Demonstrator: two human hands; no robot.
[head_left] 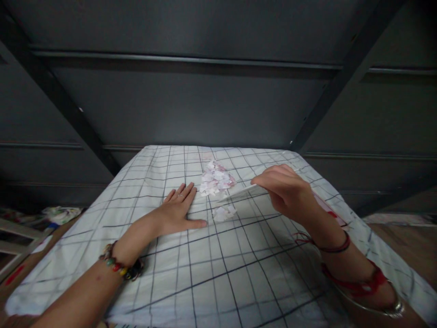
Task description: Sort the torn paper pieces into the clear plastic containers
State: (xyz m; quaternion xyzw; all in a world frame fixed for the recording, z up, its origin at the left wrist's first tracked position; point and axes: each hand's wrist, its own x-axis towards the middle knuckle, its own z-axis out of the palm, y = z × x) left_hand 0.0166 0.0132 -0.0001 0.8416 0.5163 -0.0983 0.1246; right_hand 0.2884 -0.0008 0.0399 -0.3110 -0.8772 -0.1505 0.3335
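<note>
My left hand lies flat on the checked white cloth with its fingers spread and holds nothing. My right hand is closed on a thin white sheet, seen nearly edge-on; whether it is paper or card I cannot tell. Beyond the sheet's far tip lies a pile of torn paper scraps, white with pinkish marks. Just below the tip, between the two hands, is a smaller heap of white paper scraps.
The checked cloth covers the table. Dark grey panels rise behind its far edge. A flat pink and red item is partly hidden behind my right wrist. Bundled fabric lies beyond the table at the left.
</note>
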